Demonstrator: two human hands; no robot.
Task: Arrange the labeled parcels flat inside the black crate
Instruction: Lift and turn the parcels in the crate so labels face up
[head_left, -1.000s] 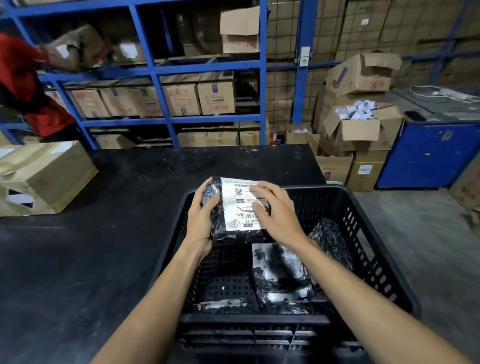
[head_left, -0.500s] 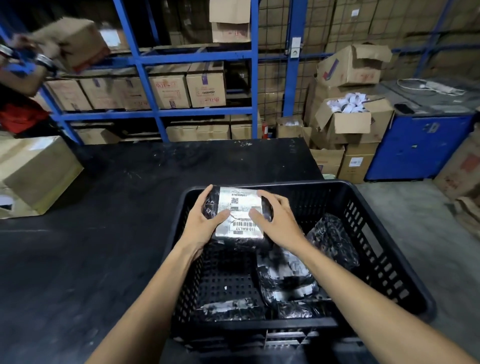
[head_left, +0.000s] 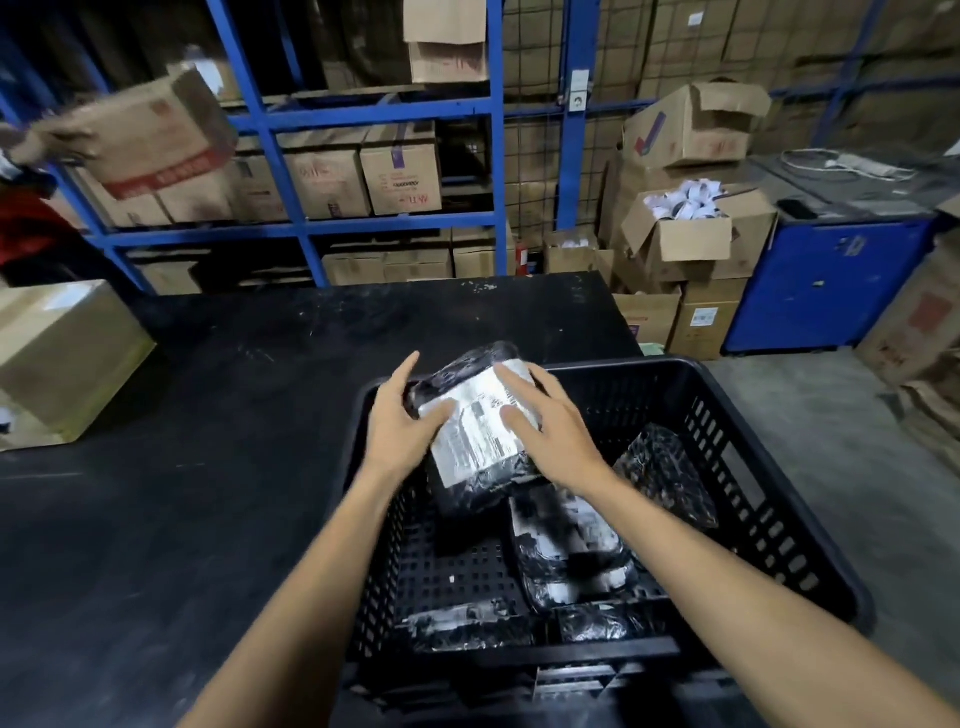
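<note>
Two bare forearms reach forward from the bottom of the view into a black crate (head_left: 769, 467) that sits on a dark table (head_left: 208, 467). Nearest the viewer, below and behind the hands, several black-wrapped parcels already lie on the crate floor: one flat against the near wall (head_left: 467, 626), one with a smudged label just under the right wrist (head_left: 566, 545), and one leaning on the right wall (head_left: 665, 483).

Between the hands is the labeled parcel (head_left: 478, 431), black plastic with a white shipping label facing up. The left hand (head_left: 400, 423) cups its left edge, thumb across the label. The right hand (head_left: 545, 421) lies over its right side with fingers spread, pressing more than clenching. Both hands hold the parcel; neither has let go.

Half a second ago the parcel sat level and square to the far rim. Now it is tilted, its far end raised over the rim and its near end dipping toward the open floor at the crate's far left. That suggests it is being lowered into the free spot, though it is not yet flat.

Beyond the grip, the table runs to blue shelving (head_left: 493, 156) stacked with cardboard boxes (head_left: 400, 171). At far left, a blurred box (head_left: 150, 135) is being carried by another person.
</note>
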